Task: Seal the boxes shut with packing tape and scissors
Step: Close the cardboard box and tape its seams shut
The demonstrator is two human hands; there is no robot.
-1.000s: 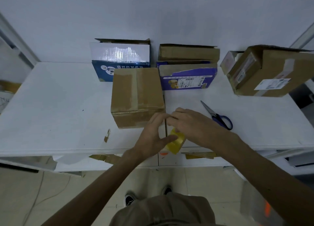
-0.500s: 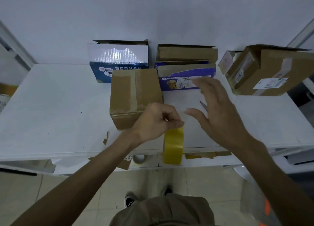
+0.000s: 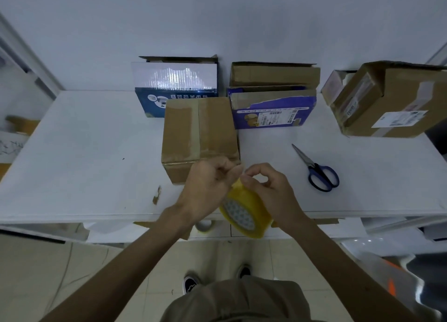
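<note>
Two hands are meeting on one tape roll. The left hand point(image 3: 208, 188) is gripping the tape roll point(image 3: 246, 210) at its upper edge with curled fingers. The right hand point(image 3: 271, 191) is pinching at the same edge with thumb and forefinger, its other fingers curled. The roll is being held tilted, its printed core facing the camera, at the front edge of the table point(image 3: 84, 152).

Half a second ago the right hand was spread open and raised over the table, and the roll was hanging edge-on from the left hand alone. The right hand is now back on the roll, and the roll is turned face-up. This is likely a renewed attempt to lift the free end (the end itself is too small to make out). No strip is showing between the hands, so taping is probably not yet under way.

The brown box point(image 3: 198, 130) is standing directly behind the hands, near the left knuckles. Its top flaps are lying closed under older bands of tape. The scissors point(image 3: 316, 171) are lying closed on the table to the right, well apart from both hands and unmoved throughout.

Three further boxes are waiting along the wall with flaps open: a blue-and-white box point(image 3: 174, 82), a purple box point(image 3: 273, 108) and a large carton point(image 3: 396, 99) at far right.
</note>
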